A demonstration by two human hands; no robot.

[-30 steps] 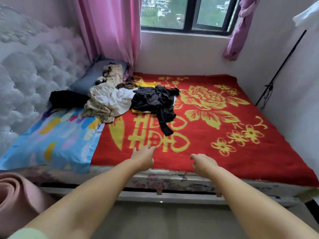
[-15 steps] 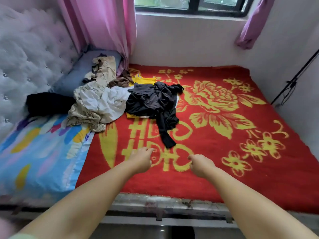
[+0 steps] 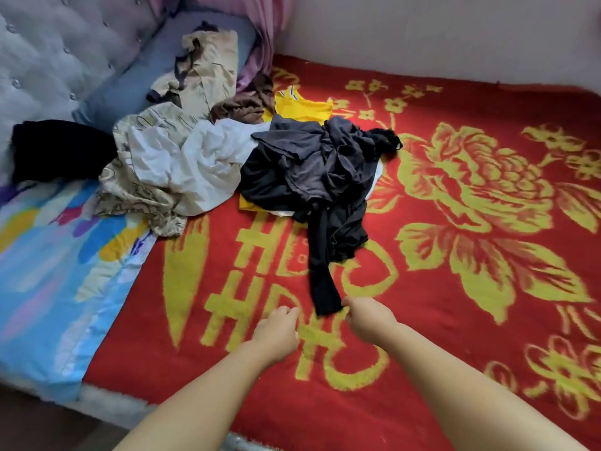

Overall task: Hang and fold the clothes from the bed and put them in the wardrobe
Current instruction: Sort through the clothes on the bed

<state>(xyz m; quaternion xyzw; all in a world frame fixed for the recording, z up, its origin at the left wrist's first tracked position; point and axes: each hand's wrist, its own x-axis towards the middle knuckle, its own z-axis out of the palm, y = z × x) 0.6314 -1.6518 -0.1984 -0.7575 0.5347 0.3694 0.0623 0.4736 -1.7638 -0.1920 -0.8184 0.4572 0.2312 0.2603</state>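
Observation:
A heap of clothes lies on the red and yellow blanket (image 3: 455,320): a black garment (image 3: 312,170) on top, a yellow top (image 3: 300,107) under it, a white piece (image 3: 201,164), beige patterned cloth (image 3: 130,190) and a brown item (image 3: 240,109). One black sleeve (image 3: 322,281) trails toward me. My right hand (image 3: 367,320) has its fingers curled and its thumb at the sleeve's cuff; I cannot see whether it pinches the cloth. My left hand (image 3: 276,330) hovers just left of the cuff, loosely curled and holding nothing.
A blue patterned quilt (image 3: 58,271) covers the bed's left side. A black folded item (image 3: 55,148) and a beige garment (image 3: 205,70) on a blue pillow (image 3: 136,79) lie near the tufted headboard (image 3: 48,50). A pink curtain (image 3: 260,56) hangs in the corner.
I have leaned in over the bed and the view has tilted down. Both hands moved forward, and the right hand now reaches the end of the black sleeve.

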